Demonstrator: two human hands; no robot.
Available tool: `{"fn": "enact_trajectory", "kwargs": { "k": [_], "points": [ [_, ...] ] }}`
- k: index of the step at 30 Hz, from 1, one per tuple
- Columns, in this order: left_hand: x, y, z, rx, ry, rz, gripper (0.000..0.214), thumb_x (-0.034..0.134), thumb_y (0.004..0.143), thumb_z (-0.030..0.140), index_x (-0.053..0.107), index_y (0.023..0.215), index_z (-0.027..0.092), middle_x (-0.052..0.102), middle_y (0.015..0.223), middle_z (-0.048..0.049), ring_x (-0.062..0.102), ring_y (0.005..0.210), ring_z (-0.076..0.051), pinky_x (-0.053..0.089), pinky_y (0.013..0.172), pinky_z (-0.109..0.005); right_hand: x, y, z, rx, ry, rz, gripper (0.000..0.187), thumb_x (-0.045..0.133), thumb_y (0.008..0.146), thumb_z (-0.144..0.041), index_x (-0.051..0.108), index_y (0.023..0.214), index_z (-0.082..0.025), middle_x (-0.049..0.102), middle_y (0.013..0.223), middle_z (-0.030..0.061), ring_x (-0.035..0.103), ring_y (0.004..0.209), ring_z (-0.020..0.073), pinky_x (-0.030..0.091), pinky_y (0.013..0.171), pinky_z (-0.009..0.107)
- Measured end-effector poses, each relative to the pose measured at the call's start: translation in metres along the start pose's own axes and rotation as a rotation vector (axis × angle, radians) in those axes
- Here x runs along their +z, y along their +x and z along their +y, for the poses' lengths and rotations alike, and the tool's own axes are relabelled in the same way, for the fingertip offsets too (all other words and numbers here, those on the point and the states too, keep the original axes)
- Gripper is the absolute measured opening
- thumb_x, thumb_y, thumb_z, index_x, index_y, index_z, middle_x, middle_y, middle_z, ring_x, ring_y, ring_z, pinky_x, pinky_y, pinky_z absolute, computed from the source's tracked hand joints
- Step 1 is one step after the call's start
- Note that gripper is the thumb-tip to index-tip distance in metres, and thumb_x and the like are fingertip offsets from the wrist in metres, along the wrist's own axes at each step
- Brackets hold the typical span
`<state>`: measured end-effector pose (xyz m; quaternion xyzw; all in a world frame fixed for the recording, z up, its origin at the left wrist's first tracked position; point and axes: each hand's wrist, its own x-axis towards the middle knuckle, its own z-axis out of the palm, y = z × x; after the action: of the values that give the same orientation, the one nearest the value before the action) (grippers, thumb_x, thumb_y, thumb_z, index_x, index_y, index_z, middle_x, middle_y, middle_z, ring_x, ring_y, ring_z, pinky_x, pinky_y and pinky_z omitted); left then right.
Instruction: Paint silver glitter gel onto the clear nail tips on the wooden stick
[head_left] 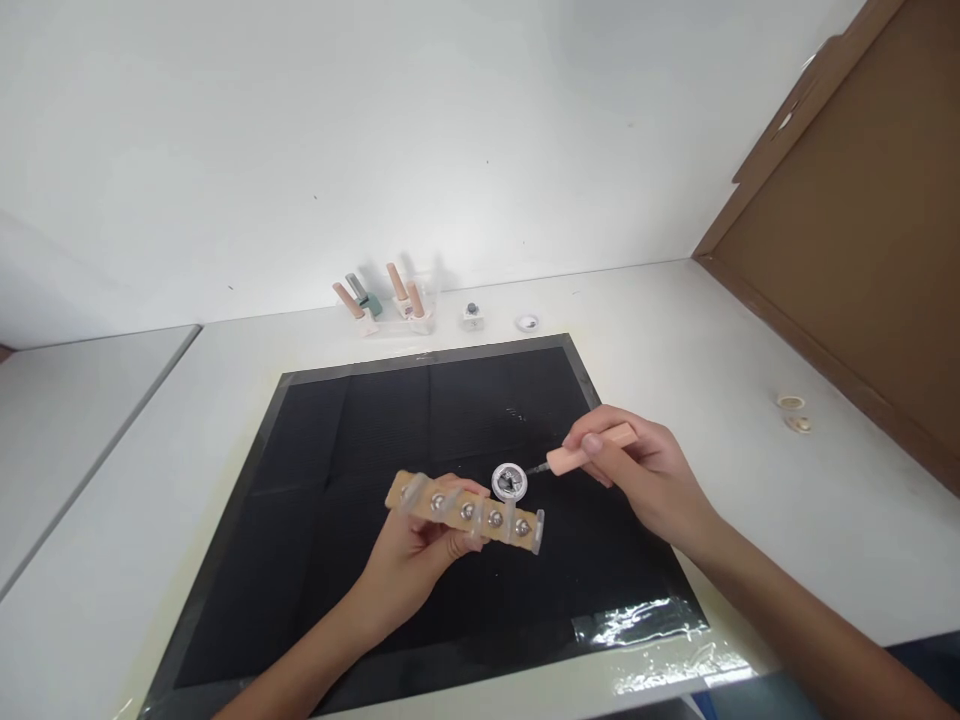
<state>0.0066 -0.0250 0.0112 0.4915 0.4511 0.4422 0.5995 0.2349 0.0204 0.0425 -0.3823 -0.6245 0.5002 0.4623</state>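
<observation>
Brush handle (564,460) right of centre is showing peachy pink — mat (307,530) is looking black lower-middle, strip (424,506) is rocking tan with silver beads (495,519), cardboard (847,240) upper right is reading plain brown.

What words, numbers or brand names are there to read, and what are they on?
There are none that I can read.
Bottles at the back: any labels are too small and blurred.
Small dark-topped container beside them: too small to tell.
Pink-handled brush: no lettering shows on the part in view.
White marks on the black mat: I can't tell if they're writing.
</observation>
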Motion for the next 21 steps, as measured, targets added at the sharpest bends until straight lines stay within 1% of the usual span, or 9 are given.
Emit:
{"fn": "enact_trajectory", "kwargs": {
  "k": [2,4,6,8,11,15,18,21],
  "points": [
    [-0.001,0.002,0.0,-0.067,-0.173,-0.002,0.022,0.077,0.07,0.032,0.073,0.09,0.023,0.069,0.075,0.0009,0.063,0.065,-0.011,0.054,0.065,-0.021,0.0,0.003,0.001,0.028,-0.029,0.042,0.02,0.055,0.09,-0.033,0.066,0.076,-0.023,0.065,0.077,-0.0008,0.054,0.062,0.0103,0.039,0.054,0.024],
    [-0.003,0.004,0.0,-0.125,-0.299,0.045,0.025,0.077,0.071,0.036,0.073,0.092,0.022,0.073,0.084,-0.0011,0.066,0.074,-0.013,0.055,0.069,-0.021,0.001,0.005,0.002,0.068,-0.082,0.032,0.023,0.055,0.09,-0.034,0.066,0.074,-0.022,0.065,0.079,-0.0003,0.053,0.063,0.0108,0.038,0.056,0.025],
    [-0.005,0.006,0.002,-0.174,-0.38,0.109,0.027,0.077,0.071,0.036,0.073,0.094,0.021,0.073,0.095,-0.003,0.067,0.083,-0.015,0.056,0.073,-0.022,0.002,0.006,0.003,0.117,-0.141,-0.02,0.026,0.053,0.091,-0.035,0.066,0.072,-0.021,0.065,0.081,0.0009,0.053,0.066,0.012,0.038,0.057,0.026],
    [-0.007,0.008,0.004,-0.215,-0.432,0.141,0.028,0.077,0.072,0.034,0.072,0.096,0.02,0.073,0.1,-0.0039,0.067,0.089,-0.017,0.056,0.076,-0.023,0.004,0.006,0.006,0.168,-0.18,-0.106,0.027,0.052,0.091,-0.035,0.066,0.073,-0.02,0.066,0.085,0.0026,0.054,0.069,0.0136,0.037,0.056,0.026],
    [-0.009,0.009,0.008,-0.279,-0.482,0.139,0.025,0.075,0.075,0.028,0.071,0.098,0.019,0.072,0.106,-0.0035,0.066,0.097,-0.017,0.055,0.08,-0.021,0.006,0.005,0.011,0.23,-0.202,-0.204,0.026,0.051,0.092,-0.034,0.066,0.077,-0.02,0.067,0.088,0.0038,0.053,0.068,0.0139,0.034,0.053,0.025],
    [-0.011,0.009,0.008,-0.305,-0.483,0.126,0.027,0.075,0.075,0.017,0.07,0.101,0.022,0.071,0.112,-0.002,0.065,0.104,-0.017,0.054,0.083,-0.021,0.01,0.004,0.014,0.25,-0.177,-0.246,0.024,0.051,0.091,-0.035,0.066,0.082,-0.019,0.067,0.086,0.0035,0.046,0.058,0.0111,0.032,0.051,0.024],
    [-0.013,0.01,0.005,-0.303,-0.445,0.103,0.028,0.073,0.076,0.015,0.069,0.103,0.022,0.071,0.112,-0.0029,0.063,0.106,-0.019,0.052,0.085,-0.024,0.012,0.004,0.015,0.259,-0.169,-0.265,0.021,0.053,0.09,-0.035,0.066,0.085,-0.019,0.065,0.076,0.0016,0.043,0.055,0.0099,0.031,0.05,0.023],
    [-0.016,0.012,0.0,-0.29,-0.441,0.038,0.025,0.07,0.08,0.018,0.068,0.105,0.02,0.071,0.11,-0.0056,0.064,0.104,-0.021,0.051,0.087,-0.029,0.013,0.004,0.016,0.27,-0.168,-0.264,0.022,0.054,0.089,-0.037,0.065,0.088,-0.019,0.063,0.069,0.0002,0.043,0.055,0.0103,0.033,0.051,0.023]
  ]
}}
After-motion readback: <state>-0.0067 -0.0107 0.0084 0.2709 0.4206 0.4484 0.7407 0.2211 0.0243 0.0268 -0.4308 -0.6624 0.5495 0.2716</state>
